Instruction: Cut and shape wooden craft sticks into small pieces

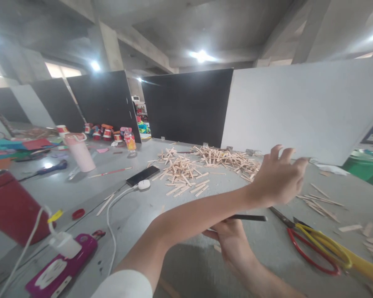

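My left hand (279, 176) is raised over the right side of the table, its forearm crossing above my right hand. Its fingers are bent but apart, with nothing seen in them. Under that forearm, my right hand (234, 242) is closed on a thin, flat black object (251, 217); the forearm covers part of it, so its kind does not show. A pair of scissors (311, 244) with red and yellow handles lies right of my right hand. Beyond my arms is a heap of thin wooden sticks (183, 167), and several more sticks (320, 203) lie at the right.
A phone (143, 176) and white charging cable (112, 223) lie left of the heap. Further left are a purple power strip (64, 267), red container (15, 207), pink bottle (81, 153) and drink bottle (130, 142). Black and white panels (188, 107) line the back edge.
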The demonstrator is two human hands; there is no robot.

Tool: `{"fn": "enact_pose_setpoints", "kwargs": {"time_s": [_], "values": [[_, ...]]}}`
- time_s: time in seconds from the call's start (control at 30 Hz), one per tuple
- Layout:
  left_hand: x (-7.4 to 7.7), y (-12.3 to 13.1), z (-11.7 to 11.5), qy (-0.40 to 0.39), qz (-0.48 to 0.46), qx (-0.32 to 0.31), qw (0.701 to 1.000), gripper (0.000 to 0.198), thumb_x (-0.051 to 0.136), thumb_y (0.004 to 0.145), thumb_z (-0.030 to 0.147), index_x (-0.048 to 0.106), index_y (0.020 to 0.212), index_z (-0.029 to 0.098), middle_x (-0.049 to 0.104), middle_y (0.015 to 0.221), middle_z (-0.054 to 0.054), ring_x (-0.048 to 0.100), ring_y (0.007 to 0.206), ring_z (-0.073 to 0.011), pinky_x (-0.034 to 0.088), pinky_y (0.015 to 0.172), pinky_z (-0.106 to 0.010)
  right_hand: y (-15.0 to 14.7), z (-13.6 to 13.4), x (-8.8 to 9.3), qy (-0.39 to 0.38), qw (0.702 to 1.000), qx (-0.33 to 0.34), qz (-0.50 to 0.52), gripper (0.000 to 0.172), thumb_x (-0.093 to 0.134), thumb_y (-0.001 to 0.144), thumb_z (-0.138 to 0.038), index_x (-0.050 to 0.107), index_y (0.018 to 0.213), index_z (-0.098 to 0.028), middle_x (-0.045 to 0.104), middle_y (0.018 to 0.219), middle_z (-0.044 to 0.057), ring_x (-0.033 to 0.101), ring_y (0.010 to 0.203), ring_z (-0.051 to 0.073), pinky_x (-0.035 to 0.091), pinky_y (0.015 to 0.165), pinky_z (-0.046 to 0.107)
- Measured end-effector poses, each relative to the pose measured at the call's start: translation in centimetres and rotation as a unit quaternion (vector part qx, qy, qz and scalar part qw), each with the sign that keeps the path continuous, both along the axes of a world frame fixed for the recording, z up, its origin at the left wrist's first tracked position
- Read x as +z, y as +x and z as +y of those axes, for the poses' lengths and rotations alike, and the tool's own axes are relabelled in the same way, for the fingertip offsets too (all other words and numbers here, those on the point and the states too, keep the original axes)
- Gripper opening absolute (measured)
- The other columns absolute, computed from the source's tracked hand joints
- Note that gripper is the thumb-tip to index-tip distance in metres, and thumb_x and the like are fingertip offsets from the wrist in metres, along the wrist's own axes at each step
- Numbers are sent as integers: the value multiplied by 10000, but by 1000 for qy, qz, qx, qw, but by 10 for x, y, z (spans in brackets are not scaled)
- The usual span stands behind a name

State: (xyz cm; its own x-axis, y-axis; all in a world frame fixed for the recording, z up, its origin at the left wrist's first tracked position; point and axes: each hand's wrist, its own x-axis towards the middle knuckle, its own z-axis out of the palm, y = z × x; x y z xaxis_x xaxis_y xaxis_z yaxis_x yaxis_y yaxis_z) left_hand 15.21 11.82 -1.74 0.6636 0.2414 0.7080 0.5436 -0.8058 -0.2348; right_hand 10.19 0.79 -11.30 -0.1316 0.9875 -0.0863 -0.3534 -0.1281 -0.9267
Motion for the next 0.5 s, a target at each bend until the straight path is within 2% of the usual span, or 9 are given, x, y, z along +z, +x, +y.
{"fn": "enact_pose_setpoints", "kwargs": {"time_s": [0.13, 0.3, 0.37, 0.5], "values": [[-3, -2, 8, -27, -41, -5, 999, 366, 413, 1047, 173, 654, 1309, 88, 582, 1377, -202, 417, 1412, -346, 452, 1073, -509, 1, 2, 2, -7, 1000, 3, 13, 349, 908, 697, -446, 798, 940, -220, 789, 1126, 111, 707, 1123, 390, 590, 909, 528], [1, -4, 7, -59, -53, -17, 997, 364, 391, 1051, 172, 669, 1278, 108, 589, 1376, -176, 398, 1434, -335, 442, 1084, -499, -3, 1, 7, 19, 999, 5, 29, 436, 890, 716, -443, 791, 1091, -244, 790, 1107, 108, 693, 1138, 381, 570, 939, 517], [2, -5, 4, -71, -48, -29, 996, 364, 393, 1053, 169, 662, 1287, 100, 591, 1375, -179, 393, 1444, -322, 406, 1126, -506, -6, 4, 5, 37, 998, 30, 29, 339, 840, 768, -429, 798, 1046, -240, 791, 1083, 105, 697, 1100, 358, 557, 938, 497], [5, -4, -8, -115, -35, -66, 991, 329, 405, 1047, 134, 659, 1246, 70, 661, 1319, -172, 414, 1442, -277, 328, 1205, -475, -6, 11, -6, 59, 995, 77, 38, 99, 782, 812, -337, 776, 800, -239, 781, 956, 76, 690, 1004, 308, 560, 898, 453]]}}
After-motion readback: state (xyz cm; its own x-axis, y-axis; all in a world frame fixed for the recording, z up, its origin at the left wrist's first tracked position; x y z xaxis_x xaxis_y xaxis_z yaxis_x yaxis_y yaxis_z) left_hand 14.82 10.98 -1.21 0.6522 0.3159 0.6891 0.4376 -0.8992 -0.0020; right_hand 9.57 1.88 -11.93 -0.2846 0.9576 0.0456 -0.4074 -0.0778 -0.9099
